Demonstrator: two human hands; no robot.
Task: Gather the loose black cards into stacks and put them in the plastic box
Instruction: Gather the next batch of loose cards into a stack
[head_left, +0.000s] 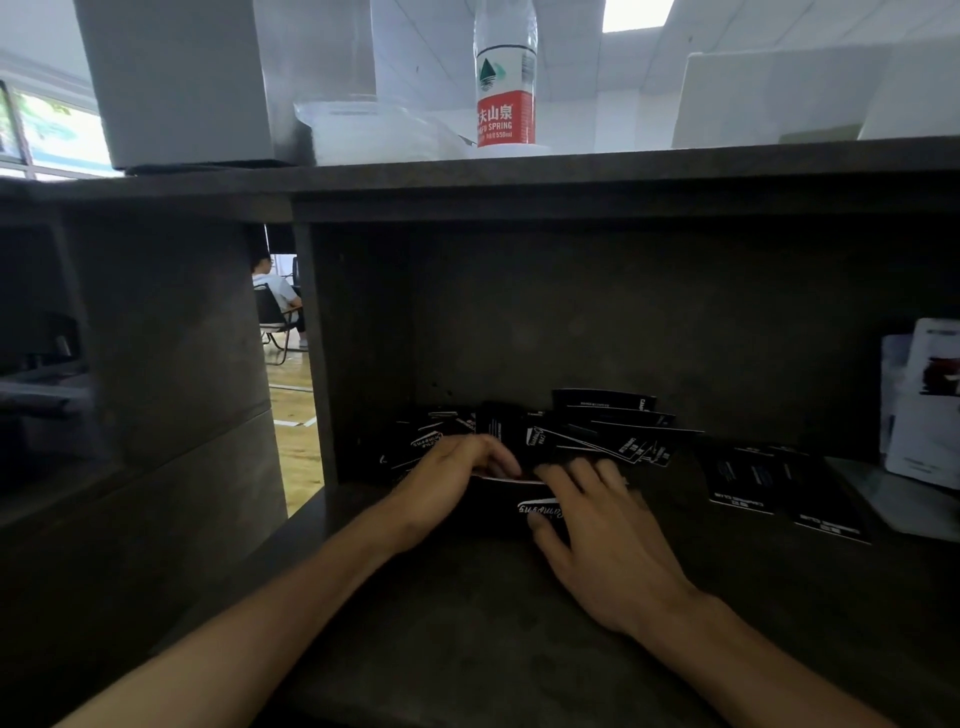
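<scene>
Both hands were close together on the dark tabletop (467, 623), deep in a shadowy nook under a shelf (571, 176). The left hand (452, 478) had its fingers curled down over the far left edge of a stack of black cards (511, 512), and it gripped that edge. The right hand (597, 525) lay on the right side of the same stack, with its fingers spread over the top and its thumb tucked against the near edge, so it held the stack too. The top card showed white curly writing and a thin red line along its far edge. Just behind the hands, a messy pile of loose black cards (587, 436) leaned against the back wall of the nook, some flat and some tipped up on their edges, with small white words on them. To the right, well apart from the hands, a few more black cards (779, 483) lay flat on the tabletop in a short row. At the far right edge stood some white packets (924, 405), partly cut off. Up on the shelf stood a clear water bottle (505, 88) with a red and white label, beside a clear plastic bag (374, 132) and a white box (176, 78).
</scene>
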